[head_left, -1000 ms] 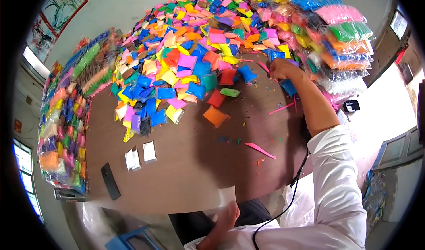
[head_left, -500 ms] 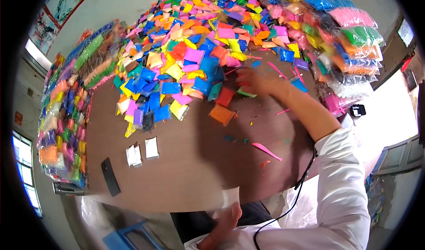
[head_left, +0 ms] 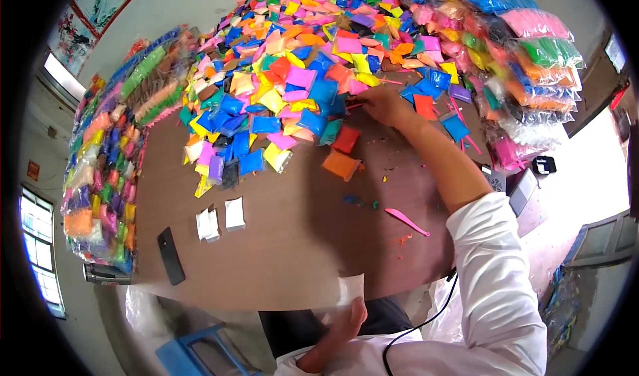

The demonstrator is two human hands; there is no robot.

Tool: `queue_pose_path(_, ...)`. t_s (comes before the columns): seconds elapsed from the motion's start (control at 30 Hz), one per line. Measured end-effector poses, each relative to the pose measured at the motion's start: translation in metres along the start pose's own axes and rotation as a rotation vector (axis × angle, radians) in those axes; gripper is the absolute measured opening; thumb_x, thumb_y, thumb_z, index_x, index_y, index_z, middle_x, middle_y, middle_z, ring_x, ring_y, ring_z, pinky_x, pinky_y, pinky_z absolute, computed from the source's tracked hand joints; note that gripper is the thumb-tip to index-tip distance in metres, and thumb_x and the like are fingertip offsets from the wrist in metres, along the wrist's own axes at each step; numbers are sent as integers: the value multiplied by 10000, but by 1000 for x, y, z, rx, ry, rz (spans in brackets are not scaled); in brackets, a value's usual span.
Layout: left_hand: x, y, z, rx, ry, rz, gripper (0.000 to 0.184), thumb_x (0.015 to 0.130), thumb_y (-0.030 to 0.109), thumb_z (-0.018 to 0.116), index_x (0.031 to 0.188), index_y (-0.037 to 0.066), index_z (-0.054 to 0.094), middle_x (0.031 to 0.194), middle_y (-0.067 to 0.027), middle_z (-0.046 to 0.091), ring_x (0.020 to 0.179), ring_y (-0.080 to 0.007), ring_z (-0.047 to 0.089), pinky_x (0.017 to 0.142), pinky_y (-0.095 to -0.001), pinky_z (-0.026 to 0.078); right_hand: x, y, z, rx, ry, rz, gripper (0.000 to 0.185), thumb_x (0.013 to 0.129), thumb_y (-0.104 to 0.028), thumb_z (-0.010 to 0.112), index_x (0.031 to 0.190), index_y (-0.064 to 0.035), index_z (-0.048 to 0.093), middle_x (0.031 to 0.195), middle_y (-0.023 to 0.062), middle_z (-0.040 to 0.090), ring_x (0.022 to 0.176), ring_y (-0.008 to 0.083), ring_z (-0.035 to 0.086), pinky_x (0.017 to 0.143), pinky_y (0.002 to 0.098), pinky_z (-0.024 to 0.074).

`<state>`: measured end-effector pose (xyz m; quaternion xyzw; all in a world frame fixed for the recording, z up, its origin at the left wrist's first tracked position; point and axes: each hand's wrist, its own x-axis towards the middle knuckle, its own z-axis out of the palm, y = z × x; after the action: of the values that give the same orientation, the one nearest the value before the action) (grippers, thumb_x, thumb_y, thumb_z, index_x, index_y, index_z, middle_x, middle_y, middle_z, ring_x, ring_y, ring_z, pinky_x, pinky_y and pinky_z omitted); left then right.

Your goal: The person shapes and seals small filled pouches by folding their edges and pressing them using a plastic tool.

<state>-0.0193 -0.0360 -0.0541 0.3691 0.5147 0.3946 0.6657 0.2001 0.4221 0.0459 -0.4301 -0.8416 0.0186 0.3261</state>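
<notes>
I see a red packet (head_left: 424, 107) now lying by the blue packets (head_left: 440, 79), so this group seems to grow. The right hand (head_left: 387, 107) reaches the pile (head_left: 286, 63), back upward; whether its bent fingers pinch anything, I cannot tell. The left hand (head_left: 347, 323) pinches a whitish packet (head_left: 351, 288).

Glossy plastic packets (head_left: 301, 77); seemingly wooden tabletop (head_left: 279, 256).

I see a pale, flat piece (head_left: 351, 289) in the left hand (head_left: 356, 317), jutting past the fingers; packet or sheet, I can't tell. By the right hand's (head_left: 387, 107) fingertips I make out the edge of a heap of coloured packets (head_left: 271, 101). A red packet (head_left: 346, 139) lies flat, just beside that hand.
</notes>
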Motion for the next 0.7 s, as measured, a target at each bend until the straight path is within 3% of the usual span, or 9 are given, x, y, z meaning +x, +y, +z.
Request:
queue_pose_path(0.2, -1, 27, 16, -68, 74, -38, 97, 978, 161, 459, 903, 104, 482, 595, 13, 462, 470, -66, 413, 394, -225, 288, 11, -26, 15, -325, -239, 93, 181, 775, -89, 598, 942, -63, 661, 939, 194, 639, 846, 336, 637, 735, 414, 511)
queue_pose_path(0.23, 1, 42, 20, -34, 83, -41, 158, 964, 165, 477, 832, 80, 498, 569, -18, 462, 473, -105, 437, 438, -265, 334, 12, -34, 0, -332, -238, 89, 181, 775, -89, 598, 942, -63, 661, 939, 194, 639, 846, 336, 637, 735, 414, 511)
queue_pose_path(0.3, 3, 32, 16, -5, 86, -43, 221, 950, 169, 495, 761, 56, 515, 542, -50, 463, 475, -145, 461, 481, -305, 379, 3, -45, -31, -434, -516, 185, 146, 777, -73, 578, 908, -52, 641, 897, 200, 632, 837, 352, 632, 718, 437, 501)
queue_pose_path(0.4, 5, -10, 3, 414, 132, 233, 345, 965, 245, 468, 676, 62, 517, 531, -45, 482, 441, -139, 452, 445, -304, 353, -21, -27, -49, -236, -501, 181, 114, 788, -58, 556, 891, -46, 603, 854, 184, 627, 799, 355, 623, 673, 441, 485)
queue_pose_path(0.47, 4, 35, 10, 243, 0, -95, 493, 978, 331, 414, 566, 69, 484, 490, -34, 479, 428, -141, 453, 438, -309, 344, -36, -13, -53, -147, -470, 223, 100, 791, -60, 552, 885, -42, 582, 836, 179, 621, 779, 362, 610, 655, 445, 474)
queue_pose_path(0.5, 4, 46, 17, 255, 38, -127, 592, 980, 402, 362, 492, 77, 442, 444, -30, 448, 412, -157, 446, 429, -315, 333, -40, -13, -57, -48, -435, 254, 89, 794, -63, 548, 878, -38, 561, 818, 174, 615, 759, 369, 598, 637, 448, 463)
queue_pose_path(0.63, 6, 52, 17, 219, 11, -83, 596, 979, 421, 355, 496, 79, 426, 432, -32, 423, 398, -148, 433, 411, -308, 321, -52, -27, -86, 1, -351, 269, 82, 787, -93, 535, 793, -24, 578, 859, 193, 634, 816, 363, 603, 673, 436, 474)
queue_pose_path(0.7, 2, 59, 20, 79, -12, -122, 615, 979, 453, 346, 486, 90, 390, 428, -30, 407, 374, -132, 402, 381, -296, 293, -62, -45, -100, 181, -291, 173, 149, 803, -103, 517, 893, -31, 611, 776, 151, 613, 730, 277, 595, 663, 370, 468)
